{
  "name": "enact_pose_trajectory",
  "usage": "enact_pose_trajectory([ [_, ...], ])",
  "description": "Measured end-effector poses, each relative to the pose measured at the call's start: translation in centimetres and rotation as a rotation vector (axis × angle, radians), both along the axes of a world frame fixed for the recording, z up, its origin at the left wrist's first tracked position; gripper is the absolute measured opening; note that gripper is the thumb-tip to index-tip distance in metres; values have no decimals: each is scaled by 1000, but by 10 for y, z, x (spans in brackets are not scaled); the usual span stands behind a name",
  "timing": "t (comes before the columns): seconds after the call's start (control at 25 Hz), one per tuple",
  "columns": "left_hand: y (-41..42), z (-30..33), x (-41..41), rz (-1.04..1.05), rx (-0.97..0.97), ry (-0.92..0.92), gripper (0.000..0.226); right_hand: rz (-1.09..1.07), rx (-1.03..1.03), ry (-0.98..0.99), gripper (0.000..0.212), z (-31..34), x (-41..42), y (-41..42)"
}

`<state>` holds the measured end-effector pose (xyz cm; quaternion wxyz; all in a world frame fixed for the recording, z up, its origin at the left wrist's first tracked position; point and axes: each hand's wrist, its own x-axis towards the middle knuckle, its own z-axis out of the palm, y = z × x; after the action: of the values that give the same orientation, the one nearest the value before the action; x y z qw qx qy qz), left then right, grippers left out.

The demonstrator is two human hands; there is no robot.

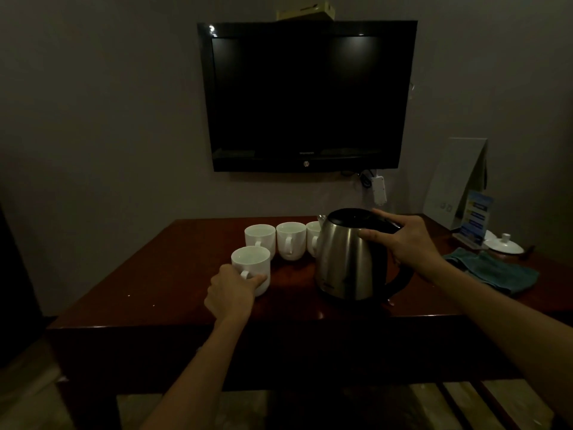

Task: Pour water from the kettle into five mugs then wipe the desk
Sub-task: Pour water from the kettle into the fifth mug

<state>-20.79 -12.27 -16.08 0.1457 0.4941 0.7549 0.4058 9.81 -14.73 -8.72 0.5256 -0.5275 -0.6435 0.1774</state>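
Observation:
A steel kettle (pixel 347 259) with a black lid and handle stands upright on the dark wooden desk (pixel 161 293). My right hand (pixel 409 243) rests on its handle and lid, fingers spread over them. Left of it, three white mugs stand in a row: one (pixel 259 238), another (pixel 290 243), and a third (pixel 312 235) half hidden behind the kettle. A nearer white mug (pixel 251 263) sits in front, and my left hand (pixel 232 290) grips it by the handle. A teal cloth (pixel 496 271) lies on the desk's right side.
A black TV (pixel 307 97) hangs on the wall above the desk. At the back right are a white lidded bowl (pixel 504 245), a blue card in a stand (pixel 476 217) and a white folded sign (pixel 455 181). A white adapter (pixel 379 189) hangs under the TV.

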Motion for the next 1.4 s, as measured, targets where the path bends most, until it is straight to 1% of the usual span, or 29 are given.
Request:
enact_pose_trajectory([
  [0.24,2,5,-8,57,13,-5,58,15,17,-23,99,-1,0,1],
  [0.44,13,6,-18,92,15,10,62,16,30,11,96,-5,3,4],
  [0.72,38,6,-28,107,12,-13,64,23,55,11,92,-5,4,11],
  [0.96,62,5,-33,130,13,-25,66,-7,79,19,72,-6,3,15],
  [1.4,87,8,-30,147,4,-32,67,-32,84,-12,76,-7,4,18],
])
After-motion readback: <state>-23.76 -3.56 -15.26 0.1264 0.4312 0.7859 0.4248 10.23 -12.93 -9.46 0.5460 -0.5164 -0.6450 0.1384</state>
